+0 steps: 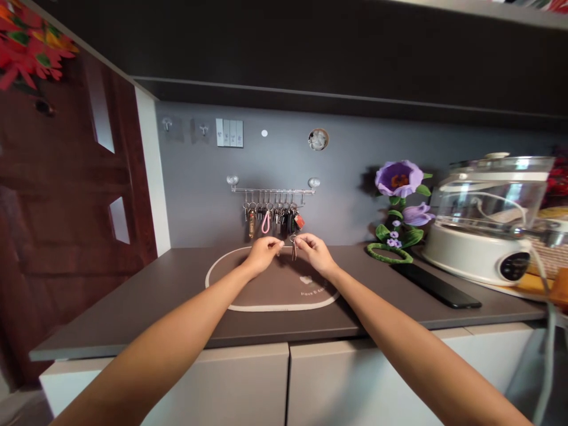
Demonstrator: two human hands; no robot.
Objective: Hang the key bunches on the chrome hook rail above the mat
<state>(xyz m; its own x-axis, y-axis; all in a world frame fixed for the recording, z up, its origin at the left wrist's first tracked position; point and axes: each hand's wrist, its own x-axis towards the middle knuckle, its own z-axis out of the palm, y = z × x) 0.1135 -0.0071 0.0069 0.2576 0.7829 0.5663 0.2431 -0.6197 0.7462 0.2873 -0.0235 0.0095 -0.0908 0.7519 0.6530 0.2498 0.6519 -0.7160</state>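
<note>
Hung so far: several key bunches (290, 221) on hook rack (274, 190). Still off: key ring (293, 251), pinched in right hand (316, 253) above oval mat (266, 307) on tabletop (177, 296). Left hand (262, 255): grip pressed together, contents unclear.

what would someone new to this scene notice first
Probably the big purple flower standing on the counter at right, beside the clear-topped appliance. Next, the cluster of keys hanging from the wall rack, with the two hands just below, the right one holding a key ring.
</note>
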